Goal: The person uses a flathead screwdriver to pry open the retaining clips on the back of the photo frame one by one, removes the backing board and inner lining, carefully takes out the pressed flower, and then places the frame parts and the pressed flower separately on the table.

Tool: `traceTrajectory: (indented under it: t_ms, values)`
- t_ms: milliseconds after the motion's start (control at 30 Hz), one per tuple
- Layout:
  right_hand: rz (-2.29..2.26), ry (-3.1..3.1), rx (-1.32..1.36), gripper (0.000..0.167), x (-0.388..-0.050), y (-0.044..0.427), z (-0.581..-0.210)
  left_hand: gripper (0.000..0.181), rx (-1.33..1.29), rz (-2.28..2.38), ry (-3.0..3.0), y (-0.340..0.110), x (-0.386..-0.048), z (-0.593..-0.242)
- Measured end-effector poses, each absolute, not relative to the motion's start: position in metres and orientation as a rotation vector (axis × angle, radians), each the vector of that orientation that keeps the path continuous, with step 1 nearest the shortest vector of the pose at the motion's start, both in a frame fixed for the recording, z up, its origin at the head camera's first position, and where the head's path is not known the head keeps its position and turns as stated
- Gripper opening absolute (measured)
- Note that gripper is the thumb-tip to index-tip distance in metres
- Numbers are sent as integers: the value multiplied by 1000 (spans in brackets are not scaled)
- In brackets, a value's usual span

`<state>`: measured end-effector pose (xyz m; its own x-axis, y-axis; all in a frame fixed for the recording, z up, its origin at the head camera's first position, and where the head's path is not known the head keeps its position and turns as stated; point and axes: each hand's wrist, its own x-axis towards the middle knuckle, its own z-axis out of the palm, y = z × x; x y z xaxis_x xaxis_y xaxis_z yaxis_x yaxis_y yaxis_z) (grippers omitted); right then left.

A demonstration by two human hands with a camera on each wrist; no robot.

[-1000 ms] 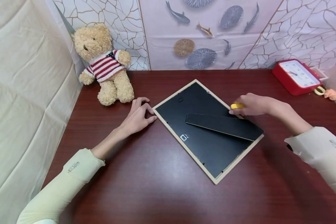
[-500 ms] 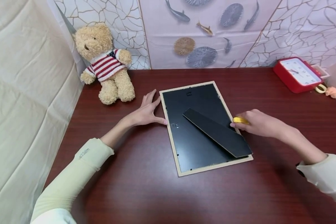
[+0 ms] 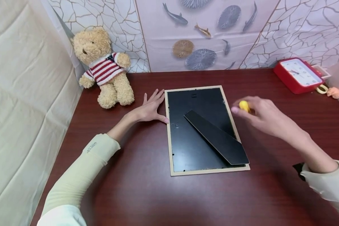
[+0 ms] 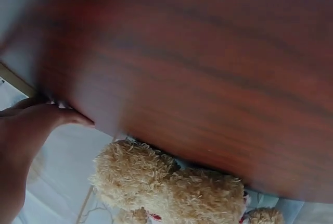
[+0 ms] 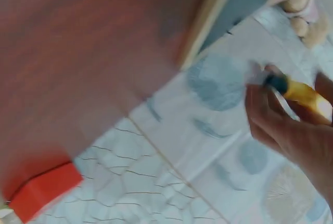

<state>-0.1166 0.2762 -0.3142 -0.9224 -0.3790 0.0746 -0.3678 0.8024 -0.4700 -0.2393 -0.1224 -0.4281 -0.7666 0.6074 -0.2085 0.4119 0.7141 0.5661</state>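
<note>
A picture frame point(image 3: 183, 150) with a light wood rim lies face down, its black backing and slanted black stand point(image 3: 214, 135) uppermost. My left hand point(image 3: 149, 112) is spread at its left side, thumb and fingertips touching the rim; in the left wrist view this hand point(image 4: 26, 135) shows only in part. Beyond the frame's right edge and apart from it, my right hand point(image 3: 266, 117) holds what looks like a screwdriver with a yellow handle point(image 3: 244, 106). The right wrist view shows that handle point(image 5: 307, 96) with a dark collar between the fingers; its tip is blurred.
A teddy bear point(image 3: 105, 69) in a striped sweater sits at the back left against the patterned wall cloth. At the back right stands a red clock point(image 3: 299, 75) with a small peach-coloured item point(image 3: 334, 92) beside it. Dark red tabletop point(image 3: 158, 201) surrounds the frame.
The picture frame has turned from a diamond slant to nearly straight. My left hand has spread along its left side. My right hand has lifted off the right edge, still holding the screwdriver.
</note>
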Motion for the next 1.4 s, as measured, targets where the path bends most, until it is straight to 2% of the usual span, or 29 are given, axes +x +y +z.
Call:
traceTrajectory:
  t_ms: [33,200,267,400,500,667,933,1400]
  values:
    - [-827,3012,-621,13,-117,271,-310,129,790,706,2535,-122,-242,-429]
    - [-905,3015,-590,32,-121,246,-296,129,788,707,2532,-120,-246,-432]
    - [-952,2934,-624,28,-127,238,-295,128,801,718,2540,-119,-248,-432]
    - [-1200,2747,-712,11,-144,225,-304,127,823,759,2548,-115,-248,-432]
    - [-1402,2627,-663,21,-158,214,-317,126,824,793,2547,-116,-245,-432]
    - [-1606,2485,-465,28,-178,200,-340,124,847,766,2546,-115,-242,-429]
    - [-1572,2408,-384,32,-190,190,-361,132,859,662,2571,-113,-246,-436]
    - [-1563,2384,-324,30,-201,179,-362,129,841,618,2585,-110,-237,-426]
